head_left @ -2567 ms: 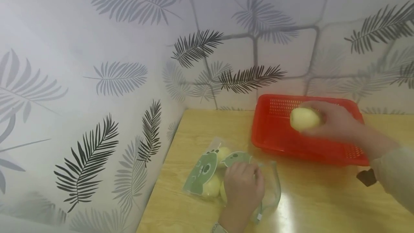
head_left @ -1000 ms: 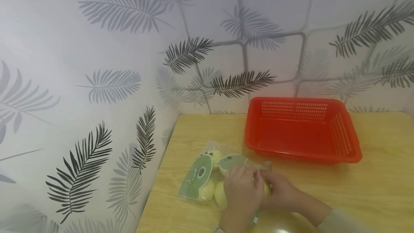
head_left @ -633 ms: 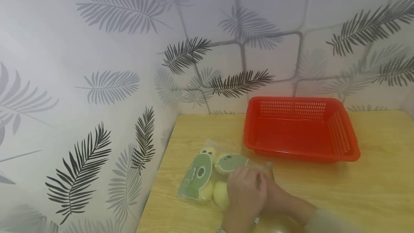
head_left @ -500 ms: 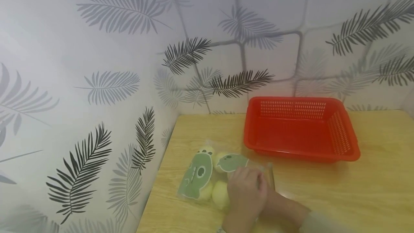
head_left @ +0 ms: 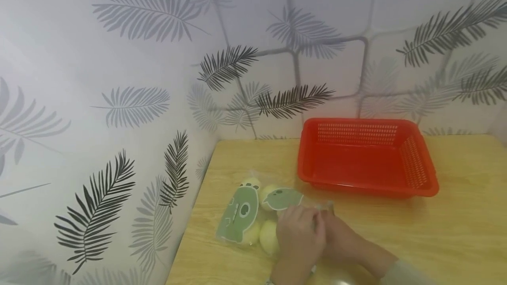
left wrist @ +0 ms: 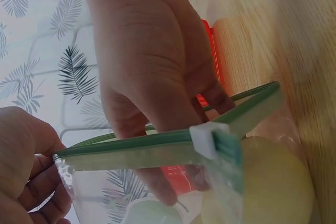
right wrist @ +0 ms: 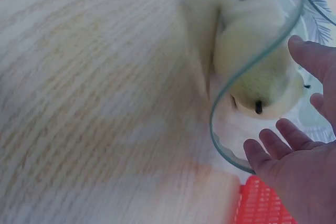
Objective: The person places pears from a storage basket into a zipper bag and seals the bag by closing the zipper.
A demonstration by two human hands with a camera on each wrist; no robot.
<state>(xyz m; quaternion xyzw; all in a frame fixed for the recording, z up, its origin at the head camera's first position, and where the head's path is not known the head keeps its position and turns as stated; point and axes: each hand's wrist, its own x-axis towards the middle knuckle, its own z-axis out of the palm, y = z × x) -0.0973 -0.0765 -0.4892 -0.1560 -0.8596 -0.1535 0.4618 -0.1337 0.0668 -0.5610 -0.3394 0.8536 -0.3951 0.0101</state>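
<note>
A clear zip bag [head_left: 237,217] with green cartoon prints lies on the table, holding several pale yellow pears [head_left: 270,237]. My left hand [head_left: 299,239] pinches the edge of its mouth; in the left wrist view, that hand [left wrist: 29,169] grips the rim beside the green zip strip and white slider [left wrist: 206,139]. My right hand [head_left: 342,234] reaches in through the mouth, partly hidden behind the left in the head view. In the right wrist view, the right hand's [right wrist: 310,182] fingers are spread and apart from the stemmed pears [right wrist: 265,72] inside.
A red plastic basket [head_left: 360,188] with perforated walls stands behind the bag, to the right, near the wall. The wooden table [head_left: 467,214] extends to the right. A leaf-patterned wall [head_left: 158,56] borders the table at the left and back.
The right hand held a pear over the basket, then brought it left to the bag and lowered it in. It now has let go. The left hand has stayed on the bag.
</note>
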